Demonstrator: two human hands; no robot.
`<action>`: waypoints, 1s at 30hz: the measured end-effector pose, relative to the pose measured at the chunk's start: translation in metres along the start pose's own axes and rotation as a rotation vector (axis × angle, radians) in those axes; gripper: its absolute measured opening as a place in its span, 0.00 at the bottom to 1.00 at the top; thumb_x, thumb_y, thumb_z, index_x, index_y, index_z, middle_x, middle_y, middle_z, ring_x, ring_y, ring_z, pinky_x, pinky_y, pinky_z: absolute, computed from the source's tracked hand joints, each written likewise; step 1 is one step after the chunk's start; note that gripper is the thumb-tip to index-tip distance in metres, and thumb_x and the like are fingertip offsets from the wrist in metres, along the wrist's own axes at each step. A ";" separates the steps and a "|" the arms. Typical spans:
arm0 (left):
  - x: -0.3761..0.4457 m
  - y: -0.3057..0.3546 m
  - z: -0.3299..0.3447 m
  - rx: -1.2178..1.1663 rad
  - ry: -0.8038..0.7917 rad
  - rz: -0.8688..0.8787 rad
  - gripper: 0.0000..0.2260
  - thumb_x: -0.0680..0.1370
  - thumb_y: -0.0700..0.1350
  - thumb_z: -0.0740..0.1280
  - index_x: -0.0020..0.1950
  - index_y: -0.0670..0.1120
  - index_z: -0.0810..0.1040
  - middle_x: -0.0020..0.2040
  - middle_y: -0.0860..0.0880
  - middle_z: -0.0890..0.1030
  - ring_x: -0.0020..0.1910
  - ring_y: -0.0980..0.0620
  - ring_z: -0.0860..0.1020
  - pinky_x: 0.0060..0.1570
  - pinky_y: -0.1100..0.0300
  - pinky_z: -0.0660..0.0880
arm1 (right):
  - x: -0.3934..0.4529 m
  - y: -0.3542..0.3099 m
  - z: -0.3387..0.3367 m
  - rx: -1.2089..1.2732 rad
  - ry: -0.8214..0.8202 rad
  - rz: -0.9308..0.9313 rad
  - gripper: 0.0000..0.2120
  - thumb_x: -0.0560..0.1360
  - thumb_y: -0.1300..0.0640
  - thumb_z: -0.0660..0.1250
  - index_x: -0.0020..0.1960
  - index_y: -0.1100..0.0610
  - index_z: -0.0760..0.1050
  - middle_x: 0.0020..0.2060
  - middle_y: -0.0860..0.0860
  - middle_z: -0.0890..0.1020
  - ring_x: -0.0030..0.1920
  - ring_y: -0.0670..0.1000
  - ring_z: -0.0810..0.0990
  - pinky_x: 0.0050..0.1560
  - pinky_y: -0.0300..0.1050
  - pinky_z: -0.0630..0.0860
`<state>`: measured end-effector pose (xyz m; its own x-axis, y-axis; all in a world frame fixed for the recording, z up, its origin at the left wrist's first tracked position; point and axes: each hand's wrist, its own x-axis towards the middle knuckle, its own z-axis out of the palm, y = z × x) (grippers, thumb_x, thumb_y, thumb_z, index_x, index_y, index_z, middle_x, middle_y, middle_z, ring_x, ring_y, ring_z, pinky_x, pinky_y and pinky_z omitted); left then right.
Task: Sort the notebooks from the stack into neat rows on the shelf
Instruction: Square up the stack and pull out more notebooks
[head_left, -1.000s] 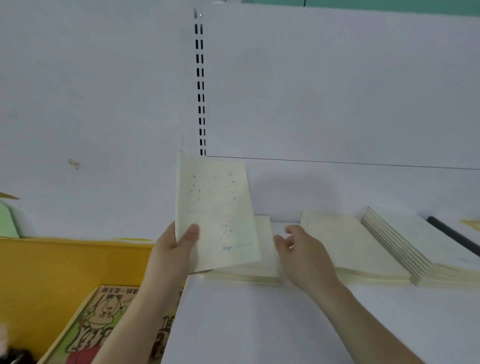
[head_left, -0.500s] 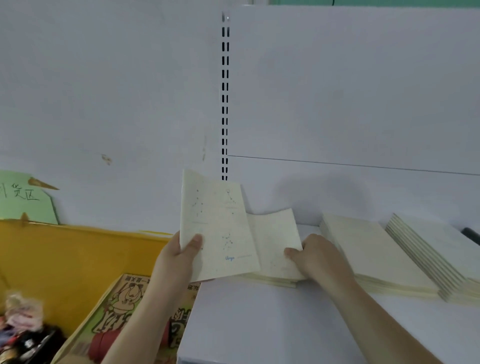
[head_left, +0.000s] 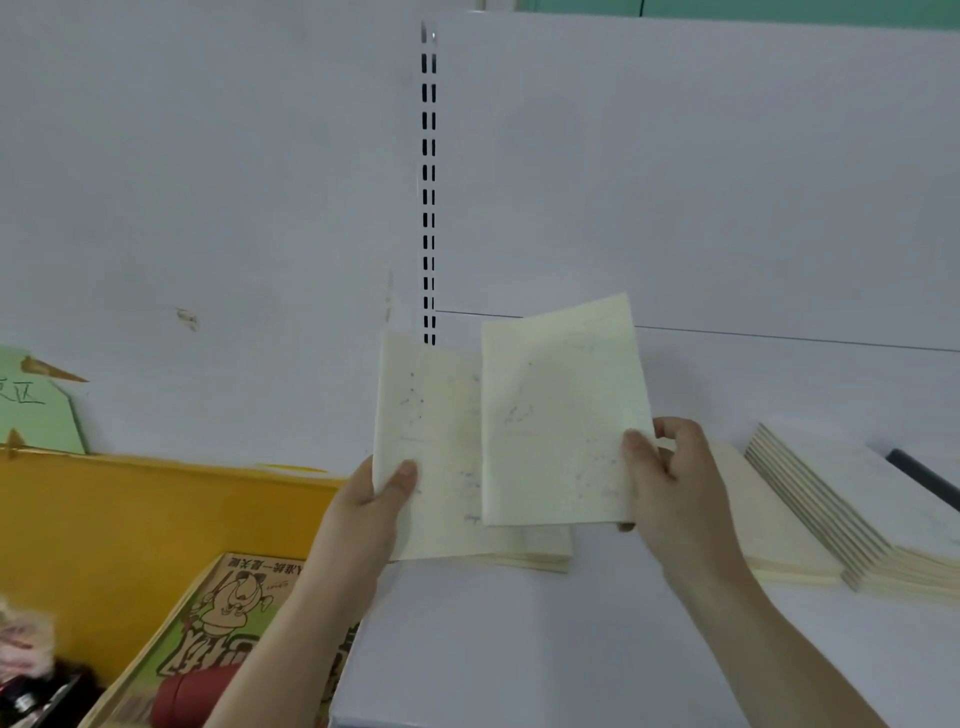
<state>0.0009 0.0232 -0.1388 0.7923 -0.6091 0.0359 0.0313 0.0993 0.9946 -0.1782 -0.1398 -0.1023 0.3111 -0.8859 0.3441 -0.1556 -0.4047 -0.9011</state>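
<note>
Two cream notebooks held upright above the white shelf (head_left: 519, 649): the left notebook (head_left: 426, 447) pinched in the left hand (head_left: 363, 514), the right notebook (head_left: 561, 415) clamped in the right hand (head_left: 675, 499), overlapping above a low stack (head_left: 524, 558); more stacks (head_left: 841, 519) lie right.

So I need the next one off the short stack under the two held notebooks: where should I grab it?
Probably by the short stack's right front corner, coming from the front. Its edges face you there at the shelf front, while the left hand and its notebook cover the left part.
</note>
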 end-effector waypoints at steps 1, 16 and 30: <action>-0.003 0.002 0.007 -0.037 -0.030 -0.006 0.09 0.82 0.53 0.64 0.60 0.56 0.79 0.52 0.55 0.86 0.54 0.51 0.84 0.59 0.45 0.79 | -0.003 0.001 0.005 0.000 -0.003 -0.002 0.06 0.81 0.53 0.61 0.57 0.53 0.68 0.45 0.53 0.79 0.37 0.52 0.81 0.22 0.38 0.73; -0.021 0.001 0.018 -0.251 -0.195 -0.064 0.14 0.80 0.43 0.67 0.66 0.51 0.77 0.57 0.51 0.85 0.55 0.50 0.84 0.55 0.48 0.81 | -0.016 0.020 0.025 -0.300 -0.078 -0.244 0.08 0.82 0.48 0.56 0.48 0.48 0.72 0.32 0.46 0.79 0.35 0.43 0.78 0.36 0.36 0.72; -0.019 -0.006 -0.022 -0.247 0.030 -0.036 0.11 0.80 0.41 0.67 0.62 0.50 0.79 0.53 0.50 0.86 0.53 0.45 0.85 0.55 0.43 0.81 | 0.020 0.036 0.059 -0.741 -0.379 0.165 0.26 0.70 0.33 0.69 0.43 0.54 0.63 0.35 0.46 0.69 0.40 0.52 0.70 0.39 0.46 0.69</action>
<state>-0.0014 0.0515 -0.1478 0.8053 -0.5928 -0.0057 0.2052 0.2698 0.9408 -0.1222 -0.1587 -0.1437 0.5033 -0.8641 -0.0074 -0.7596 -0.4384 -0.4804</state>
